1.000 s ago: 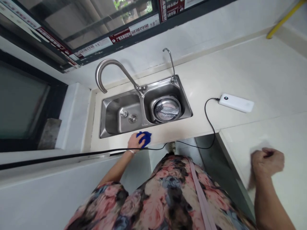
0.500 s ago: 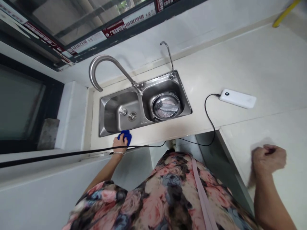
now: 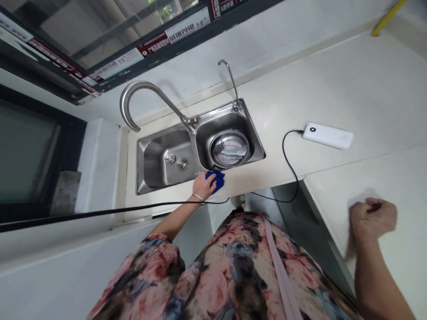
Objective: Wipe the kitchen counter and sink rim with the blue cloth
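My left hand (image 3: pixel 203 186) is closed on a blue cloth (image 3: pixel 216 181), pressed to the counter strip along the front of the steel double sink (image 3: pixel 167 183). The cloth lies just in front of the right basin. Away on the right, my right hand (image 3: pixel 373 218) rests on the countertop (image 3: pixel 347 178), curled into a loose fist. Nothing shows between its fingers. Inside the right basin stands a round metal strainer (image 3: pixel 230 149) with shiny, silvery stuff in it that I cannot make out.
A large curved faucet (image 3: pixel 147 85) and a thin tap (image 3: pixel 230 75) rise behind the sink. On the counter lies a white power bank (image 3: pixel 328 135), its black cable (image 3: pixel 290 164) running across the front edge toward the left. A window frame (image 3: pixel 133 58) borders the back.
My left hand has slid the blue cloth rightward along the sink's front edge, from the left basin to the right one. My right hand stays in place.
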`<state>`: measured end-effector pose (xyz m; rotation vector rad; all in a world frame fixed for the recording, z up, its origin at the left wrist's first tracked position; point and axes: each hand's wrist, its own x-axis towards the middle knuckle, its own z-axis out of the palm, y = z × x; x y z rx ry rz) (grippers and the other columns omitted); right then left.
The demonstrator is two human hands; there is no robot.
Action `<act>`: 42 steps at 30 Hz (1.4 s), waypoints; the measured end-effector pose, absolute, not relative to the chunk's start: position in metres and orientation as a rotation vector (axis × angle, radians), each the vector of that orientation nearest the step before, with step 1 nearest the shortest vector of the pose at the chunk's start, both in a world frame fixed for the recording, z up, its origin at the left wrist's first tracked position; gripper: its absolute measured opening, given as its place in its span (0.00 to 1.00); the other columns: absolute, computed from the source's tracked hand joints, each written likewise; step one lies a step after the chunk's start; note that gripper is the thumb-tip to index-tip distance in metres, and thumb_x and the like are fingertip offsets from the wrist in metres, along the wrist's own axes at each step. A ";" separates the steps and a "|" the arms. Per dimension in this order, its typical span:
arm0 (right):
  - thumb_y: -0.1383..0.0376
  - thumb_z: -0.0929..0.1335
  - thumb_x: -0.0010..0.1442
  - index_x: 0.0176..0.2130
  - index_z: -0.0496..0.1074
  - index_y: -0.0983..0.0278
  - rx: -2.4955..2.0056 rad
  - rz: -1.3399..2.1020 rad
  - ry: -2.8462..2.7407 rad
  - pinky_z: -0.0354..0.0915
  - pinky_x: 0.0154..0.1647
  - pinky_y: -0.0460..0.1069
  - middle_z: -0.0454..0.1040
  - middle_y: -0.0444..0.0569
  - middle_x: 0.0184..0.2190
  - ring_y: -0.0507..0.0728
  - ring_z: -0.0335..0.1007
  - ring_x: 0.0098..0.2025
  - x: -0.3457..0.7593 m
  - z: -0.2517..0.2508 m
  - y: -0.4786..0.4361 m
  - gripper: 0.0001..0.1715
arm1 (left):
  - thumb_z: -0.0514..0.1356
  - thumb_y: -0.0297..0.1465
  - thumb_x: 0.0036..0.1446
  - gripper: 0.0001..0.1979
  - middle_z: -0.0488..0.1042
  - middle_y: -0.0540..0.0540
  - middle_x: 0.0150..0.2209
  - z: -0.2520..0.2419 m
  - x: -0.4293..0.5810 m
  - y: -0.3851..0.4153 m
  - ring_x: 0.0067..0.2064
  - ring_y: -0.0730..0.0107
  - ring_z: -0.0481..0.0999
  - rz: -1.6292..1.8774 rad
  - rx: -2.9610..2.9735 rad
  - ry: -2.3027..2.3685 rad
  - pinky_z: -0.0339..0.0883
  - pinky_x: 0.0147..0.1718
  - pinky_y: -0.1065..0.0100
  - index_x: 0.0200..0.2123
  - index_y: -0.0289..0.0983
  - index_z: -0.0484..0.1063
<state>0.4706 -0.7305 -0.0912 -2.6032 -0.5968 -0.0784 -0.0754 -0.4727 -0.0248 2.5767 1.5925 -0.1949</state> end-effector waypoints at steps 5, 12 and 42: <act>0.70 0.67 0.50 0.44 0.82 0.70 -2.602 -0.099 -0.532 0.57 0.40 0.57 0.72 0.55 0.31 0.59 0.58 0.31 0.471 -0.091 -0.731 0.22 | 0.57 0.40 0.73 0.21 0.72 0.33 0.51 -0.027 -0.026 -0.447 0.51 0.47 0.72 -0.116 2.606 1.502 0.68 0.48 0.55 0.62 0.43 0.78; 0.65 0.66 0.54 0.47 0.82 0.68 -2.623 -0.086 -0.590 0.65 0.43 0.58 0.77 0.58 0.37 0.63 0.69 0.36 0.467 -0.085 -0.734 0.23 | 0.58 0.41 0.73 0.21 0.73 0.34 0.51 -0.026 -0.033 -0.436 0.51 0.48 0.73 -0.041 2.593 1.411 0.70 0.50 0.55 0.63 0.43 0.77; 0.52 0.67 0.43 0.39 0.73 0.49 -2.723 0.130 -0.467 0.72 0.45 0.71 0.71 0.53 0.31 0.82 0.76 0.48 0.454 -0.052 -0.731 0.20 | 0.60 0.41 0.74 0.20 0.71 0.39 0.58 -0.079 -0.121 -0.287 0.57 0.53 0.75 0.286 1.860 2.008 0.69 0.60 0.58 0.65 0.45 0.74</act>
